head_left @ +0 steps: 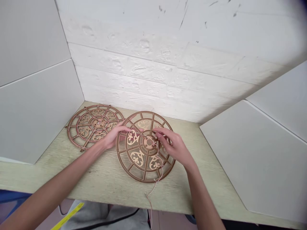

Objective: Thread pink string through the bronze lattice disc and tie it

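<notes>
Both hands at the near disc, threading cord.
Left hand (115, 136) pinches the disc (144, 159) rim; right hand (173, 147) pinches cord (158, 174) near the hub. Second disc (94, 125) lies far left on the table (100, 182).

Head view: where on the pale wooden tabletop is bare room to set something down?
Bare: wooden tabletop right of the near brown openwork disc, up to the white side panel; also the front-left strip. Crowded: back-left, second brown disc; centre, left hand, right hand and thin cord.

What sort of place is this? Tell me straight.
Probably a small craft workbench: a pale wooden tabletop walled by white panels, a bronze openwork disc with a thin cord on it, a second disc beside.
</notes>
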Available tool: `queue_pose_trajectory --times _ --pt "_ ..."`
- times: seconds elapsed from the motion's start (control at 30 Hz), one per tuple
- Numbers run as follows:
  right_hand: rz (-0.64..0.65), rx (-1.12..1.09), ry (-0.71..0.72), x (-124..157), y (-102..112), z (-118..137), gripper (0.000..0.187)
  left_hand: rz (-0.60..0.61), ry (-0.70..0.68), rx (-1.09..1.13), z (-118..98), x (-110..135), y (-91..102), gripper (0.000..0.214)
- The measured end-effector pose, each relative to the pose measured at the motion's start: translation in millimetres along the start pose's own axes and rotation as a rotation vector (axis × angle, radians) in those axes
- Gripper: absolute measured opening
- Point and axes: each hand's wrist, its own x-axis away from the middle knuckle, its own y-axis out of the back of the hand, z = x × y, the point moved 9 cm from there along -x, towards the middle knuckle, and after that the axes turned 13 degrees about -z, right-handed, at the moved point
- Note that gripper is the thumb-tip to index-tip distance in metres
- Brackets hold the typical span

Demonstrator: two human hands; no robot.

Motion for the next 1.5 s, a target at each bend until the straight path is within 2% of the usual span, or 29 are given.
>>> queue_pose_trajectory --times 0.23,0.3,0.4,0.5,0.67,0.8,0.97,1.03,1.27,1.4,1.5 --pt "0.253 0.017 0.229 11.3 -14.5 23.6 0.039 0.048 0.044 -0.044 10.9 -4.0 0.9 0.039" --pt "0.230 0.007 0.305 12.8 -17.3 30.4 0.035 0.061 0.064 -0.053 11.9 -2.6 -1.3 0.041" --pt "0.129 -0.016 0.410 13.6 -19.2 40.6 0.023 0.030 0.067 -0.072 10.3 -0.3 -1.0 0.045" --pt "0.033 -0.047 0.449 13.3 -19.7 47.8 0.018 0.002 0.072 -0.102 9.2 2.9 -0.7 0.048" --pt "-0.112 -0.100 0.373 6.2 -13.7 45.9 0.018 0.039 0.075 -0.137 9.8 5.8 -4.6 0.054" --pt "-0.119 -0.088 0.287 1.4 -15.2 33.1 0.020 0.076 0.067 -0.208 11.4 4.5 -5.7 0.058" --pt "-0.088 -0.113 0.207 2.1 -20.3 22.7 0.016 0.286 -0.132 -0.309 -2.0 11.2 -25.1 0.061" --pt "-0.084 -0.118 0.184 4.3 -23.3 21.2 0.013 0.329 -0.223 -0.377 -6.2 13.0 -29.6 0.064" --pt "-0.033 -0.091 0.123 11.4 -30.9 11.0 0.009 0.291 -0.351 -0.567 -4.1 4.5 -26.8 0.084" --pt "0.038 -0.034 0.148 17.5 -23.1 4.0 0.035 0.285 -0.416 -0.624 -4.8 2.8 -27.0 0.081" --pt "0.036 0.028 0.111 26.9 -12.2 -0.7 0.036 0.248 -0.416 -0.693 -2.7 1.4 -24.5 0.083"
